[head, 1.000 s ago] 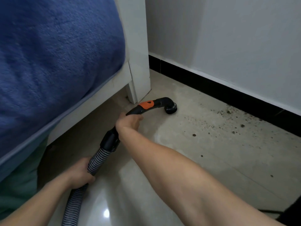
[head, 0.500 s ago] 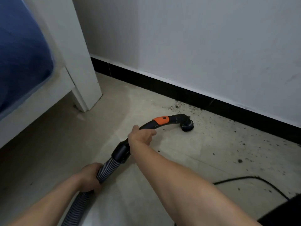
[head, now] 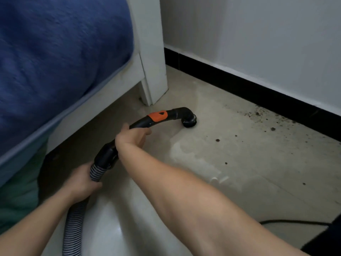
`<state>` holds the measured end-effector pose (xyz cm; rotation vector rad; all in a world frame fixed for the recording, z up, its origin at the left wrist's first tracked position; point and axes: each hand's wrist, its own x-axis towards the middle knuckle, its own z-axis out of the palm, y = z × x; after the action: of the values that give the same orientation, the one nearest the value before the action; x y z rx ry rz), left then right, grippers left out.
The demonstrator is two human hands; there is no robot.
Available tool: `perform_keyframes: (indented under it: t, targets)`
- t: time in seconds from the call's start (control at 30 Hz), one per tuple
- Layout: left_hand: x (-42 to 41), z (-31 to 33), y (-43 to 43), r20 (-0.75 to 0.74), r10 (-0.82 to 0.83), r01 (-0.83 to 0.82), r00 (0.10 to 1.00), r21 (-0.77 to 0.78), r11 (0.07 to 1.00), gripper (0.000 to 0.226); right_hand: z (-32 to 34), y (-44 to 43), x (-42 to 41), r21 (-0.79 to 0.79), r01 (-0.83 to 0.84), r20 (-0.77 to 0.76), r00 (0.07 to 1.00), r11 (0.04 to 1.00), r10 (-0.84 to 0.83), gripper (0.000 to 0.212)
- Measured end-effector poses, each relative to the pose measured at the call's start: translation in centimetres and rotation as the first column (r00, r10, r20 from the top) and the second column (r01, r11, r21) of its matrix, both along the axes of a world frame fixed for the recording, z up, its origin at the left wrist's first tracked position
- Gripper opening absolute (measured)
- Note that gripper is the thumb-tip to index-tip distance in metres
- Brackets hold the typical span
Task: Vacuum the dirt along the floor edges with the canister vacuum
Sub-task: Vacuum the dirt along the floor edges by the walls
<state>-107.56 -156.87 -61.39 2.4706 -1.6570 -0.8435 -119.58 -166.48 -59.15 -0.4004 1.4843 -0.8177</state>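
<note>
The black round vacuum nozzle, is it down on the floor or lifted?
Down: the black round vacuum nozzle points downward, its rim meeting the beige floor with no gap visible.

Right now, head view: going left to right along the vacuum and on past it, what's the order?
ribbed hose → black hose cuff → orange slider → nozzle → dirt along the skirting. The bed leg is left out because it overlaps the slider.
</note>
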Motion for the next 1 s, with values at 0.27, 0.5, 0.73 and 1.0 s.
perform_keyframes:
  t: [0.27,0.5,0.73,1.0]
  targets:
    - [-3.0,-2.1,-0.8,-0.048,-0.167,0.173,0.985,0.152,0.973,0.039,-2.2,2.0,-4.5,0.022,0.077,-0.16,0.985,0.997,-0.072,0.055]
    - [-9.5,-3.4,-4.2,-0.101,-0.37,0.383,0.923,0.19,0.904,0.043,-3.1,0.9,-12.0,0.018,0.223,-0.23,0.949,0.975,-0.213,0.05]
    - [-8.1,-2.7,-4.0,-0.032,-0.344,0.344,0.938,0.178,0.922,0.048,-2.7,-0.3,-10.0,-0.001,0.16,-0.203,0.967,0.987,-0.156,0.051]
    - [-0.6,-1.5,-1.7,0.107,-0.112,0.087,0.988,0.219,0.972,0.039,-2.6,3.9,-3.4,0.194,0.21,0.102,0.967,0.958,-0.233,0.061]
